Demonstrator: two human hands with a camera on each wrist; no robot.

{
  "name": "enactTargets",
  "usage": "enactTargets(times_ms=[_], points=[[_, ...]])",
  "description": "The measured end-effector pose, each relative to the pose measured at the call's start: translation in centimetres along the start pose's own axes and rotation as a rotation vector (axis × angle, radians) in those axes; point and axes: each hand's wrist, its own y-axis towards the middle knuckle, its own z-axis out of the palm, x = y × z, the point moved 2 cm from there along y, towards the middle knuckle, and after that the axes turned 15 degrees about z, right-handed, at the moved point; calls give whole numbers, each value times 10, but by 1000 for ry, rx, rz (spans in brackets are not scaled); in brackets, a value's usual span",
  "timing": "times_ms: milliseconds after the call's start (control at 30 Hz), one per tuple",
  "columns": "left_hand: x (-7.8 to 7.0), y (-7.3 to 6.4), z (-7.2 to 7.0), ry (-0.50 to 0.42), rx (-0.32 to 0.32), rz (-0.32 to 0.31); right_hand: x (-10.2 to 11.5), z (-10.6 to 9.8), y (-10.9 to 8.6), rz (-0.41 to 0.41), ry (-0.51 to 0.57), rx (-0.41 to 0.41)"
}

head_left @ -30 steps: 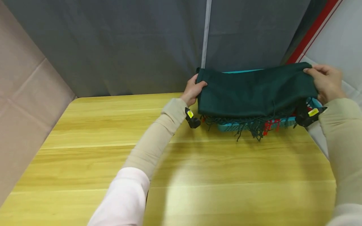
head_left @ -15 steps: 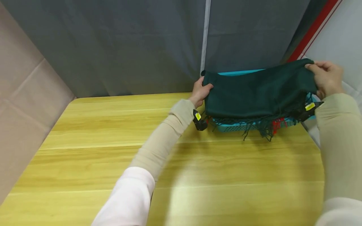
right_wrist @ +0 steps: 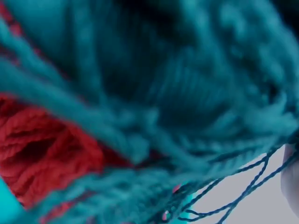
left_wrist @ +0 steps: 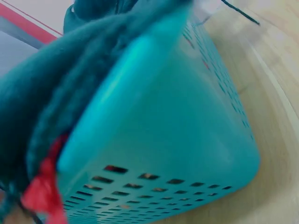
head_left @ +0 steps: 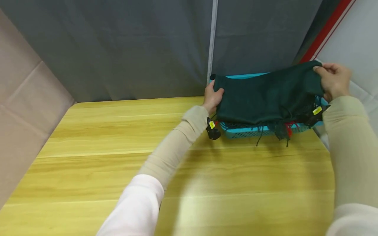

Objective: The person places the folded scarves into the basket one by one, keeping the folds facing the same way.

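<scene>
Lowered onto the teal basket (head_left: pixel 251 131) at the table's (head_left: pixel 118 157) far edge, the green scarf (head_left: pixel 265 96) stays pinched by both hands' fingers (head_left: pixel 217 93).

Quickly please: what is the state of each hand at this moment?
Left hand: closed, gripping the left end of the folded dark green fringed scarf.
Right hand: closed, pinching the scarf's right end.

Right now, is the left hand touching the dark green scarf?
Touching. The head view shows the left hand pinching the dark green scarf at its left end, over the turquoise basket.
</scene>
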Motion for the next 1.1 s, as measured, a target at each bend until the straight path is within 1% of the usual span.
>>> enactTargets(times_ms=[100, 200, 267, 400, 533, 633, 733, 833, 900, 1000, 1100], points=[[-1, -1, 0, 33, 3, 15, 1, 1, 0, 10, -5, 4], [-2, -2, 1, 81, 15, 8, 0, 1, -1, 19, -5, 20], [-3, -2, 2, 118, 24, -17, -2, 2, 0, 12, -1, 29], [-3, -3, 5, 196, 42, -68, -8, 3, 2, 12, 52, 64], [-4, -4, 4, 226, 68, -92, -11, 4, 4, 37, 78, 90], [-5, -5, 3, 224, 113, -100, -9, 5, 4, 30, 56, 81], [-6, -6, 3, 223, 160, -105, -7, 6, 5, 13, 0, 64], [-6, -5, 2, 237, 197, -111, -8, 6, 5, 21, -70, 56], [-5, -5, 2, 252, 224, -104, -10, 5, 6, 31, -116, 44], [-5, -6, 2, 285, 265, -87, -12, 4, 7, 49, -139, 31], [-5, -7, 2, 323, 287, -55, -13, 3, 9, 55, -156, 20]])
